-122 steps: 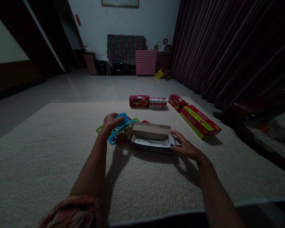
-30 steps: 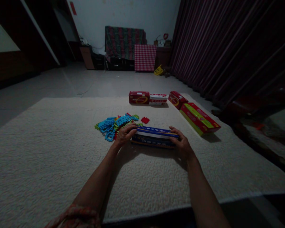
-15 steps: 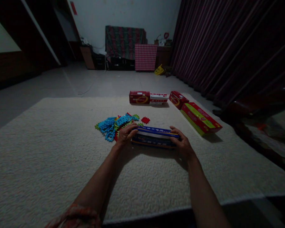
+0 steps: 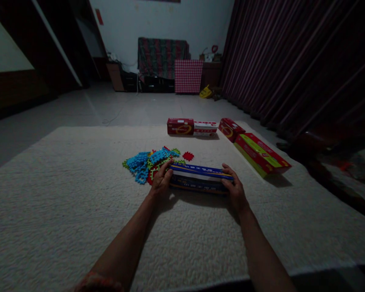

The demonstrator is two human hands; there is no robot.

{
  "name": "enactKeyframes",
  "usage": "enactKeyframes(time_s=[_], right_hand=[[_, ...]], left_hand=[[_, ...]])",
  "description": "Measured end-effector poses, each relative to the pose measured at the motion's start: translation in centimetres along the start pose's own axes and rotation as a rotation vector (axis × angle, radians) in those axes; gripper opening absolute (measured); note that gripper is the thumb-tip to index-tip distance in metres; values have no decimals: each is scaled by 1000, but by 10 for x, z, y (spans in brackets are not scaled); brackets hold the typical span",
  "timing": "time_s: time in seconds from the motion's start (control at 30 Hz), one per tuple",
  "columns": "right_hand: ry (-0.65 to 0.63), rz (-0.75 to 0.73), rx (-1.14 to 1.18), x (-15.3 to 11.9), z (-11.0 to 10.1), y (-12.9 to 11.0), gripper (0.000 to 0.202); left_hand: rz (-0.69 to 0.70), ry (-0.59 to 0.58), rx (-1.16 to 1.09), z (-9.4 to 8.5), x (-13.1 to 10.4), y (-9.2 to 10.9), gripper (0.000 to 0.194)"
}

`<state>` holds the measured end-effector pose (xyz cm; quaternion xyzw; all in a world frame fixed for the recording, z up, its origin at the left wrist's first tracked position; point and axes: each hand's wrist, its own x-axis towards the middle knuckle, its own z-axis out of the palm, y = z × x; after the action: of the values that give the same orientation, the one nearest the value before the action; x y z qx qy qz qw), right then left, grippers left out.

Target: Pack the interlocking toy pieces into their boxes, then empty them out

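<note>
A long blue box (image 4: 200, 175) with white and orange stripes is held between my two hands, low over the quilted mat (image 4: 79, 227). My left hand (image 4: 162, 179) grips its left end, thumb on the near side. At the right end, my right hand (image 4: 235, 187) is closed on it, with fingers over the top edge. Just beyond my left hand lies a pile of blue, green and red toothed plastic pieces (image 4: 141, 162). One red plastic piece (image 4: 188, 156) lies apart, behind the box. Whether the box's underside touches the mat I cannot tell.
Farther back, a red box (image 4: 180, 127) stands end to end with a white and red box (image 4: 205, 128). To the right, another red box (image 4: 230, 129) meets a long red and yellow-green box (image 4: 263, 154) at an angle. A purple curtain (image 4: 270, 52) hangs at right.
The blue box has tilted slightly, showing more of its pale band, and both hands stay on its ends. The whole view has shifted a little.
</note>
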<state>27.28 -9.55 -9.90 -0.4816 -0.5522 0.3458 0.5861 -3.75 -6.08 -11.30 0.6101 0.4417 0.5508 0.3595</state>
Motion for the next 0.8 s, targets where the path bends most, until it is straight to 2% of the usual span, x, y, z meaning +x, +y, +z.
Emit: enactKeyframes(time_s=[0.1,0.33,0.57,0.8], right_hand=[[-1,-26,-18,0,0,2,38],[11,-48,-60,2,-6,3,38],[13,-43,-35,3,-11,7,38],[10,-47,-24,5,-19,15,34]], left_hand=[[44,25,0,1,2,1,48],[120,1,-58,3,6,1,40],[39,-69,-190,4,7,-4,36],[1,-140,-200,2,6,2,34]])
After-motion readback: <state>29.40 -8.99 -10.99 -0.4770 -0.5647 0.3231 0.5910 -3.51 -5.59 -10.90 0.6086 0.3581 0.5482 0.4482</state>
